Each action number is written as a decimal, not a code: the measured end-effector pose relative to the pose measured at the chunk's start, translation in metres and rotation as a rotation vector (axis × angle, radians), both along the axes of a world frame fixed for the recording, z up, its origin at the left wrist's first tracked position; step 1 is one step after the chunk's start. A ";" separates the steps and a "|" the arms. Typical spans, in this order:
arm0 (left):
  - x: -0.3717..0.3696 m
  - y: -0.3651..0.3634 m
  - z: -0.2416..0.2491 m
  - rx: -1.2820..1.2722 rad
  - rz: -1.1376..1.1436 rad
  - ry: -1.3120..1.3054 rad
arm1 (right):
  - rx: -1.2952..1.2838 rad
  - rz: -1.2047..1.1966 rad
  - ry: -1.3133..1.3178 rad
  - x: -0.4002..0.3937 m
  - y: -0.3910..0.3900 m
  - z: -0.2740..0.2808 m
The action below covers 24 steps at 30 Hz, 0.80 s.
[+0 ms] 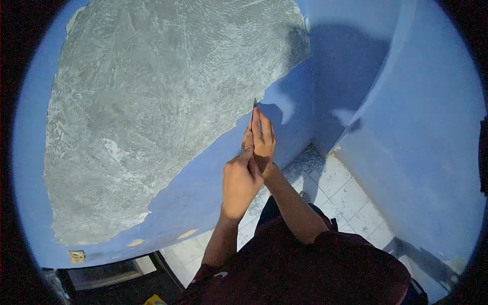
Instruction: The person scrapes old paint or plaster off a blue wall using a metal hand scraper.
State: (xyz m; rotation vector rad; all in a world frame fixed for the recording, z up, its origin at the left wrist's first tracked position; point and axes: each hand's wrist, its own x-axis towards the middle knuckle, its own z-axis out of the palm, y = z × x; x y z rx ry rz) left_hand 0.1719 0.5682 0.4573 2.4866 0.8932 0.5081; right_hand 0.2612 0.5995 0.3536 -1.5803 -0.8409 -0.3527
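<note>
A thin scraper (255,103), seen almost edge-on, touches the lower border of a rough grey bare patch (127,112) on the blue wall. My left hand (240,187) is closed around the handle end, thumb pointing up along it. Just above and to the right, my right hand (264,143) is on the scraper too, its fingers stretched along it toward the tip and pressed against it. My two wrists come close together. The handle is mostly hidden by my fingers. Blue paint (203,170) with a ragged edge borders the patch.
A second blue wall (427,137) stands to the right, meeting the first in a corner. White floor tiles (351,195) with dark debris lie below. At lower left are a wall box (77,256), a dark-framed object (112,277) and something yellow (155,300).
</note>
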 end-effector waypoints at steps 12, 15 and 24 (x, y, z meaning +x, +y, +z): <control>0.013 -0.004 -0.006 0.016 -0.041 -0.069 | -0.060 0.016 0.016 0.019 -0.010 0.003; 0.006 -0.006 0.012 -0.027 -0.019 -0.009 | 0.056 0.020 -0.013 0.009 -0.007 0.018; -0.004 0.013 0.031 -1.058 0.133 -0.426 | 0.147 -0.114 0.011 0.002 0.013 0.019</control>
